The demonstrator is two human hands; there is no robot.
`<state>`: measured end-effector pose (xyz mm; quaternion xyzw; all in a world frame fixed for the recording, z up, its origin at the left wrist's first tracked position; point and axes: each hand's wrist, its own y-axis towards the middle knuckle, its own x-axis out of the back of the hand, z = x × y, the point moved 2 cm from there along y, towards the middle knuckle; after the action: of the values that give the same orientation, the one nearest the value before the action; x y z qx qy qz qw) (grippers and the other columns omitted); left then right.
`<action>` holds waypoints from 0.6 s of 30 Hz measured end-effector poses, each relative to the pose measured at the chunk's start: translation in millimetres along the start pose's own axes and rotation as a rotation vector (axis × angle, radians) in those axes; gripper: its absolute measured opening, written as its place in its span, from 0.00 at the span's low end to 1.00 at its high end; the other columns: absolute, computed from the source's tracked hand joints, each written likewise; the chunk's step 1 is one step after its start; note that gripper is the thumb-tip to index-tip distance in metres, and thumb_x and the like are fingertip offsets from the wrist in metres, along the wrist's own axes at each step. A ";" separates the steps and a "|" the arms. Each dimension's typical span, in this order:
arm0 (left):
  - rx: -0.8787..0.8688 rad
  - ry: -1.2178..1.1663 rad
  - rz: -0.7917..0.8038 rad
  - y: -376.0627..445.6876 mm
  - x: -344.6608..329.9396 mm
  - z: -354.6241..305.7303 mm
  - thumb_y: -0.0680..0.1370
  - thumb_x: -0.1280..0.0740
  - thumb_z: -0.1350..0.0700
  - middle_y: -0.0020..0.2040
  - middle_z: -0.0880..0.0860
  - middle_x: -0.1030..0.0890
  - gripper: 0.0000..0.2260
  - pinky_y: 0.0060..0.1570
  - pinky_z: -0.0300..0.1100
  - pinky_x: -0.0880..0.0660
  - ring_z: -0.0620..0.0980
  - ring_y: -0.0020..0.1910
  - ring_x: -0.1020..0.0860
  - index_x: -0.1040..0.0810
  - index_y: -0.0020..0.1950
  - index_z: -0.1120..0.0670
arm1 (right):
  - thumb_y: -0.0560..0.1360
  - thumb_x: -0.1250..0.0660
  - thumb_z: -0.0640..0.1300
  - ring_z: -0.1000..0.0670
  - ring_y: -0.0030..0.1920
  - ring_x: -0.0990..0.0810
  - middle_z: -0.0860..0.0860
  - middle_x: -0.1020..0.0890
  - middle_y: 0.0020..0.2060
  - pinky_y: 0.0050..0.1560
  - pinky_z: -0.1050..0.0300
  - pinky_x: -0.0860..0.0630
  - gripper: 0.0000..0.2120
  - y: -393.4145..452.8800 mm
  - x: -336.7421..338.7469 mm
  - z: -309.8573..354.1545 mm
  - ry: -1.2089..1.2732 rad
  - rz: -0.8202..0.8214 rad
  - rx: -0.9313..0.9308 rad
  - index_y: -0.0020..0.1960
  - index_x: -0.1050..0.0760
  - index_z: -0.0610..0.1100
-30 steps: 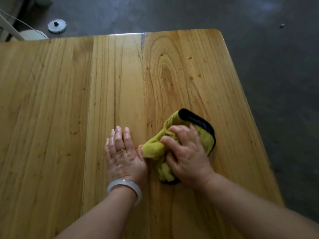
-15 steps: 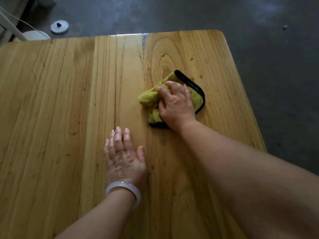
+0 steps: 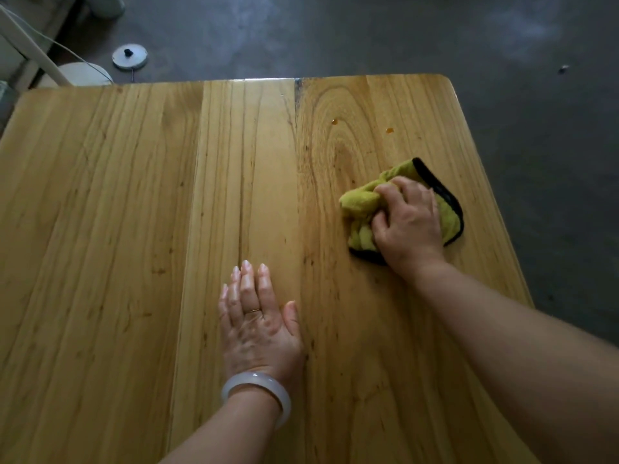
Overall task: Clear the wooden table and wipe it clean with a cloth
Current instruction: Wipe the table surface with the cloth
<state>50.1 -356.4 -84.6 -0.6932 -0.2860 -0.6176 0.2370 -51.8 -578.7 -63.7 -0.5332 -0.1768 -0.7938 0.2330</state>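
Table (image 3: 134, 229) cleared, wiping underway: right hand (image 3: 407, 226) bunched round cloth (image 3: 360, 204), left hand (image 3: 258, 323) flat; two drips (image 3: 389, 130) left at 12 o'clock.

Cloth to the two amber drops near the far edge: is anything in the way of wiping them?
Nothing visible. The right hand grips the cloth, and only bare table lies between it and the drops. The left hand rests flat, nearer the person and off to the side.
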 end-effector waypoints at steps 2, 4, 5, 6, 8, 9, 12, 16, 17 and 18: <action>0.000 -0.005 0.000 0.5 0.2 0.2 0.76 0.49 0.47 0.71 0.62 0.35 0.28 0.70 0.55 0.47 0.59 0.72 0.41 0.36 0.71 0.62 | 0.77 0.40 0.47 0.44 0.74 0.40 0.46 0.33 0.72 0.77 0.40 0.55 0.18 29.6 -2.0 -2.5 -0.003 -0.001 -0.056 0.67 0.29 0.48; 0.000 -0.011 0.000 1.8 0.7 0.5 0.76 0.49 0.47 0.71 0.62 0.35 0.28 0.69 0.55 0.47 0.59 0.71 0.41 0.35 0.71 0.62 | 0.77 0.41 0.46 0.46 0.76 0.44 0.48 0.36 0.74 0.77 0.40 0.59 0.18 53.4 -4.2 -0.2 0.011 0.005 -0.085 0.67 0.31 0.49; -0.004 -0.010 0.002 1.8 0.8 0.2 0.76 0.48 0.48 0.71 0.62 0.35 0.28 0.69 0.55 0.47 0.59 0.71 0.41 0.35 0.71 0.62 | 0.77 0.41 0.46 0.46 0.77 0.45 0.48 0.37 0.75 0.76 0.40 0.60 0.18 61.6 -5.3 1.3 0.018 0.011 -0.097 0.67 0.31 0.48; -0.010 -0.008 0.005 2.0 0.6 0.4 0.76 0.48 0.47 0.71 0.62 0.34 0.28 0.69 0.55 0.46 0.60 0.71 0.40 0.35 0.71 0.62 | 0.77 0.41 0.46 0.47 0.77 0.46 0.49 0.38 0.75 0.76 0.40 0.60 0.18 66.4 -6.2 3.0 0.023 0.015 -0.109 0.67 0.31 0.49; -0.017 -0.006 0.011 1.4 0.3 1.2 0.76 0.48 0.47 0.71 0.63 0.34 0.28 0.69 0.55 0.47 0.60 0.71 0.40 0.35 0.71 0.62 | 0.77 0.41 0.45 0.47 0.76 0.44 0.49 0.36 0.74 0.77 0.42 0.59 0.18 66.8 -5.2 6.9 0.032 0.013 -0.116 0.67 0.31 0.48; -0.021 -0.009 0.016 0.9 0.0 1.4 0.76 0.48 0.47 0.71 0.63 0.35 0.28 0.70 0.54 0.48 0.60 0.71 0.40 0.35 0.71 0.62 | 0.76 0.40 0.46 0.46 0.75 0.42 0.48 0.35 0.73 0.77 0.42 0.57 0.18 62.7 -3.5 8.3 0.036 0.008 -0.098 0.66 0.30 0.48; -0.022 -0.022 0.018 0.8 -0.2 2.4 0.75 0.48 0.47 0.71 0.63 0.35 0.28 0.71 0.53 0.50 0.60 0.71 0.40 0.35 0.71 0.63 | 0.73 0.40 0.49 0.44 0.71 0.35 0.47 0.28 0.67 0.75 0.41 0.46 0.17 40.2 1.6 14.7 0.071 0.031 0.094 0.61 0.27 0.46; -0.019 -0.040 0.030 1.2 -0.6 2.3 0.75 0.48 0.47 0.71 0.62 0.35 0.28 0.70 0.54 0.50 0.60 0.71 0.41 0.37 0.71 0.62 | 0.73 0.42 0.51 0.43 0.68 0.32 0.47 0.27 0.63 0.74 0.40 0.43 0.18 30.7 2.0 7.7 0.071 0.075 0.234 0.60 0.27 0.47; -0.023 -0.042 0.030 1.1 -0.6 2.1 0.76 0.48 0.47 0.71 0.62 0.36 0.28 0.70 0.54 0.49 0.60 0.71 0.41 0.37 0.71 0.62 | 0.73 0.42 0.51 0.43 0.69 0.34 0.46 0.29 0.64 0.75 0.39 0.45 0.18 36.8 0.7 5.2 0.062 0.063 0.186 0.61 0.29 0.47; -0.024 -0.045 0.030 1.0 -0.4 1.8 0.77 0.49 0.47 0.71 0.62 0.36 0.28 0.70 0.54 0.49 0.60 0.72 0.41 0.38 0.71 0.61 | 0.74 0.41 0.51 0.43 0.71 0.36 0.46 0.31 0.66 0.76 0.39 0.49 0.19 45.5 -2.1 3.6 0.057 0.046 0.114 0.64 0.30 0.47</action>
<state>52.1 -356.0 -85.2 -0.7140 -0.2735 -0.6016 0.2312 -22.9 -614.2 -62.8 -0.5003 -0.2030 -0.7916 0.2861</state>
